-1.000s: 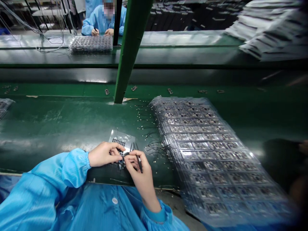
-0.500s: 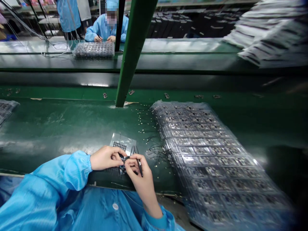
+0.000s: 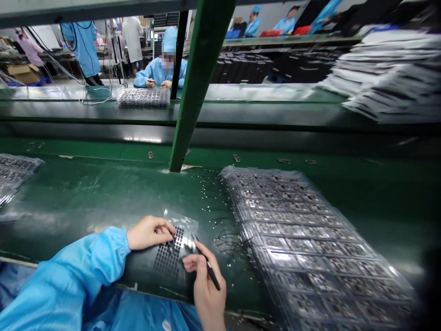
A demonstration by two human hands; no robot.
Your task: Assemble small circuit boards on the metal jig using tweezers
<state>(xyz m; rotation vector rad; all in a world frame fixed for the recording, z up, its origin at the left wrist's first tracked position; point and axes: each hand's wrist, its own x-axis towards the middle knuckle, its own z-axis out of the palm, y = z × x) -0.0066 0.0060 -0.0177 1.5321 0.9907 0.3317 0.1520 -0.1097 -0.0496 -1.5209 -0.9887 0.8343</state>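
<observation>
My left hand (image 3: 151,233) is closed, thumb and fingers pinching a small dark electronic part (image 3: 172,242), partly hidden by the fingertips. Black tweezers (image 3: 212,276) rest in my right hand (image 3: 208,280), their tips pointing up and left toward the part but apart from it. Under both hands lies a clear sheet (image 3: 190,224) bearing rows of small black squares. To the right of my right hand stands a stack of clear plastic trays (image 3: 285,220) filled with small circuit boards, with thin dark wires sticking out of its left side.
A green post (image 3: 200,92) rises from the bench ahead. More trays (image 3: 17,172) lie at the far left. Small boards (image 3: 236,157) are spread along the green strip (image 3: 131,149). Across from me a co-worker (image 3: 160,71) sits behind another tray stack (image 3: 144,96). White sheets (image 3: 389,73) are piled far right.
My right hand has drawn away from my left, to the right and down, with the tweezers. More of the black-square sheet shows now. The view has tilted up somewhat.
</observation>
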